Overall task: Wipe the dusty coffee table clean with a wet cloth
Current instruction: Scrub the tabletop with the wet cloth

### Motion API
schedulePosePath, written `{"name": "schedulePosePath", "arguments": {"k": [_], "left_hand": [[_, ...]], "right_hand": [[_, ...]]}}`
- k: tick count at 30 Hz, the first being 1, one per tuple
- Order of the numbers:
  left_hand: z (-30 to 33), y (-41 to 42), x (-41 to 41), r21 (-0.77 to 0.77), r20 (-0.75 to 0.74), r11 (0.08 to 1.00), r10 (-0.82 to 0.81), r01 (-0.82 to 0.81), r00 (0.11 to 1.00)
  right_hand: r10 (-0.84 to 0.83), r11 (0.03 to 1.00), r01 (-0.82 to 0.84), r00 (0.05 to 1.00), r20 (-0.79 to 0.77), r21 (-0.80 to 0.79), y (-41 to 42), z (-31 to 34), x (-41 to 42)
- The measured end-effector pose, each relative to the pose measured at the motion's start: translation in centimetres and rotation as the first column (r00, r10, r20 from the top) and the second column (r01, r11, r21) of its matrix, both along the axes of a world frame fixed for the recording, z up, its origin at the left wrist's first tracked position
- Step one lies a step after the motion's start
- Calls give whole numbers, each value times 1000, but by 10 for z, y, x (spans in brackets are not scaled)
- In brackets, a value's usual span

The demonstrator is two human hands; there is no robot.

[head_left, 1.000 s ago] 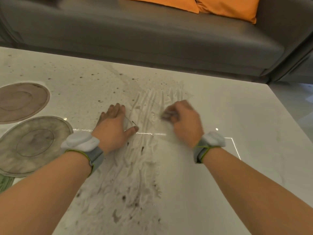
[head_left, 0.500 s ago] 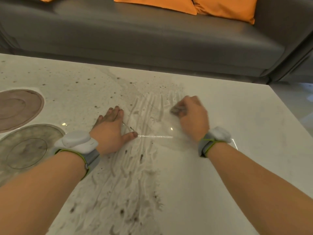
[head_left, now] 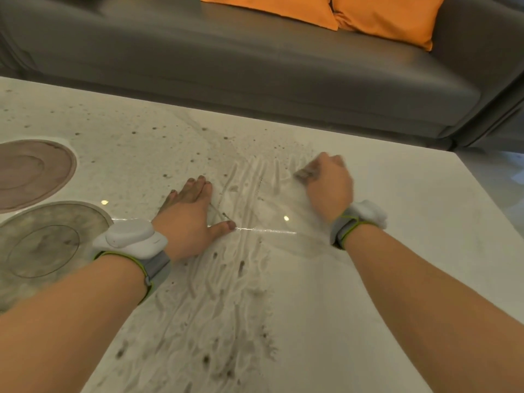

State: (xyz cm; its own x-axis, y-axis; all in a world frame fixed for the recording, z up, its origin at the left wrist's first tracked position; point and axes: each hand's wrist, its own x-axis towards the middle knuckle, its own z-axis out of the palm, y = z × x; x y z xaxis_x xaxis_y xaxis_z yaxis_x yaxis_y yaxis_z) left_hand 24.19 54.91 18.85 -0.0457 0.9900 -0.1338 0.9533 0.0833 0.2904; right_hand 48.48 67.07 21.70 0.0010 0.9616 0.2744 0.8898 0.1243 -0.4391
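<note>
1. Two hands on tabletop point(head_left: 411, 251), mid-frame, well apart.
2. Left hand point(head_left: 192, 214): flat, palm down, fingers spread and pointing toward upper frame, thumb out to the right; gripping nothing.
3. Right hand point(head_left: 329, 185): curled closed, clamped on cloth point(head_left: 306, 174), knuckles toward upper frame; slightly blurred.
4. Cloth: only a small grey, dirty bit visible at left side of right hand, pressed to tabletop just right of centre.
5. Dust point(head_left: 215, 321): streaked band from centre down to lower edge, between the forearms, with dark specks; more specks scattered across upper left of tabletop.
6. Right of the band, under and beyond right forearm: smooth, pale, glossy surface with light reflections.
7. Wristbands: white unit on grey strap with green edge on left wrist point(head_left: 130, 242) and on right wrist point(head_left: 365, 215).
8. Two round plates at left edge: brownish plate point(head_left: 31, 174) higher, grey dusty plate point(head_left: 42, 251) lower, just beside left wristband.
9. Grey sofa point(head_left: 255, 66) across upper frame, beyond tabletop's far edge; two orange cushions point(head_left: 340, 9) at top right.
</note>
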Motion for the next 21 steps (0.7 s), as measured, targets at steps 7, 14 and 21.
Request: {"name": "schedulePosePath", "arguments": {"k": [7, 14, 21], "left_hand": [[4, 1, -1, -10, -5, 1000, -11, 11, 1000], [13, 18, 3, -58, -13, 998, 1, -1, 1000], [13, 40, 7, -60, -15, 998, -3, 2, 1000]], "right_hand": [[383, 920, -386, 922, 46, 72, -4, 1, -15], [-241, 970, 242, 969, 57, -13, 34, 7, 22], [445, 895, -443, 894, -58, 51, 1, -4, -25]]}}
